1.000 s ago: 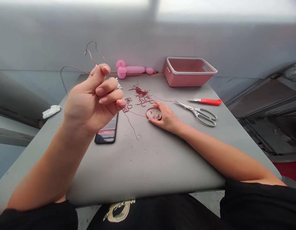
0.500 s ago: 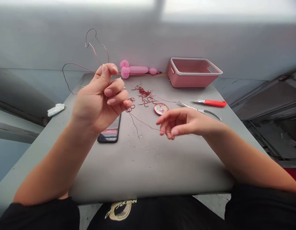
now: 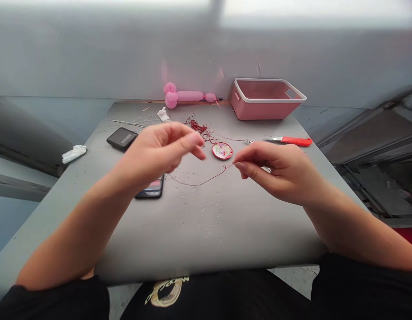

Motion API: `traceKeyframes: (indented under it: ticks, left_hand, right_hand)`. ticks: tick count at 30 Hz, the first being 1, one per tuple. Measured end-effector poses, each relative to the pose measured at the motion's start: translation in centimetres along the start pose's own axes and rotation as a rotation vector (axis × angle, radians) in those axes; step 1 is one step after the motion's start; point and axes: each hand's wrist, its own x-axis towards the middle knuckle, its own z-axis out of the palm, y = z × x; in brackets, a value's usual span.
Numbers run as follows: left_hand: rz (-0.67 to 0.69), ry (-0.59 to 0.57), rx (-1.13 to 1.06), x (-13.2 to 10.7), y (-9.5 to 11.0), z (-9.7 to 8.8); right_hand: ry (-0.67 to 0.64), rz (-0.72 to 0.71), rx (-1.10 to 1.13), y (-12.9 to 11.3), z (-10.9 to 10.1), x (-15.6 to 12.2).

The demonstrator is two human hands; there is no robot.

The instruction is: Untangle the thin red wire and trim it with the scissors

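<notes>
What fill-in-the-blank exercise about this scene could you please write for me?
The red-rimmed disc appears ____ the left hand and the right hand.
The thin strand has its loop nearer the ____ hand.
The basket has a ____ rim.
The pink balloon lies to the ____ of the basket.
Missing: between; right; white; left.

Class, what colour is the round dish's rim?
The dish's rim is red, clearest in the head view.

Your left hand (image 3: 159,149) is blurred; it hides the upper part of the phone (image 3: 152,191) and where the red wire (image 3: 196,185) leads leftward. Your right hand (image 3: 275,173) covers most of the scissors (image 3: 248,141). Contents of the round dish (image 3: 222,158) are too small to identify. The bottom edge crops your sleeves (image 3: 362,284).
</notes>
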Motion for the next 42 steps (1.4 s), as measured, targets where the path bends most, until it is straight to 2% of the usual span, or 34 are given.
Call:
traceKeyframes:
  ticks: [3, 5, 7, 10, 13, 18, 21, 24, 27, 30, 34, 37, 40, 42]
  left_hand:
    - [-0.247, -0.312, -0.046, -0.2, -0.1, 0.6]
    - [-0.34, -0.414, -0.11, -0.3, -0.1, 1.0]
    - [-0.394, -0.458, -0.162, -0.3, -0.2, 1.4]
    - [-0.44, -0.486, -0.228, -0.5, -0.3, 2.2]
    - [-0.455, -0.434, -0.311, -0.7, -0.6, 2.9]
    - [-0.361, -0.345, -0.349, -0.9, -1.1, 3.5]
    - [-0.305, -0.269, -0.358, -0.9, -1.3, 3.7]
    - [-0.276, -0.224, -0.408, -1.0, -1.3, 3.9]
    - [-0.263, -0.228, -0.436, -1.1, -1.1, 4.0]
    - [-0.258, -0.245, -0.44, -1.1, -1.0, 4.0]
    - [-0.271, -0.304, -0.413, -1.1, -1.1, 3.9]
    - [-0.296, -0.333, -0.365, -1.3, -1.2, 4.0]
    - [-0.225, -0.262, -0.263, -1.7, -1.3, 4.3]
    - [-0.087, -0.16, -0.126, -1.9, -1.6, 4.5]
  right_hand:
    - [0.152, -0.081, -0.021, -0.4, 0.4, -0.2]
    - [0.22, -0.15, -0.069, -0.7, 0.5, -0.2]
    - [0.277, -0.22, -0.128, -1.0, 0.6, -0.2]
    - [0.328, -0.278, -0.173, -1.2, 0.6, -0.2]
    - [0.356, -0.283, -0.213, -1.3, 0.7, -0.4]
    - [0.367, -0.217, -0.177, -1.6, 1.0, -1.0]
    - [0.319, -0.166, 0.003, -1.9, 1.2, -1.2]
    - [0.251, -0.22, 0.151, -2.1, 1.6, -1.3]
    - [0.182, -0.253, 0.27, -1.9, 1.9, -1.1]
    - [0.067, -0.134, 0.451, -1.8, 1.7, -0.8]
    - [-0.177, 0.094, 0.719, -1.5, 0.9, -0.4]
    - [-0.303, 0.225, 0.967, -1.0, 0.7, 0.0]
    - [-0.361, 0.296, 1.153, -0.4, 0.9, 0.4]
    - [-0.366, 0.353, 1.22, -0.1, 1.2, 0.6]
